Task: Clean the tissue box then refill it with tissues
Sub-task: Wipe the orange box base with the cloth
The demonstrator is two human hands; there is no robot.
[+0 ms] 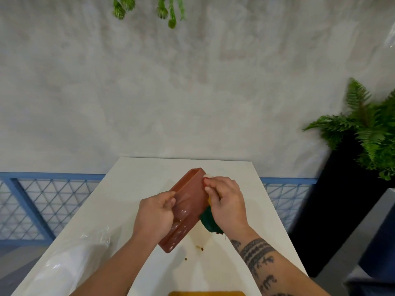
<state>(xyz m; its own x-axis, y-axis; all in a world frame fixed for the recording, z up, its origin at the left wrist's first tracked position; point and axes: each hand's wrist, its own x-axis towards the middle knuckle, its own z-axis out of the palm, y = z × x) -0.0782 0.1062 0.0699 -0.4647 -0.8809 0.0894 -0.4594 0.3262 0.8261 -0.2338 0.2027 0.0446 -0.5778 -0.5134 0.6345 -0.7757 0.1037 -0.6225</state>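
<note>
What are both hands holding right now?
Left hand: closed on the reddish-brown rectangular tissue box.
Right hand: closed on a yellow and green scrubbing sponge, against the box's side.

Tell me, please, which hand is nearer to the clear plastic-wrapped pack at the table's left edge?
Left. The left hand grips the tissue box on the side facing the wrapped pack, though apart from it. The right hand works on the box's far side.

One tissue box (188, 205), one sponge (210, 222), two hands (155, 214) (226, 201).
</note>
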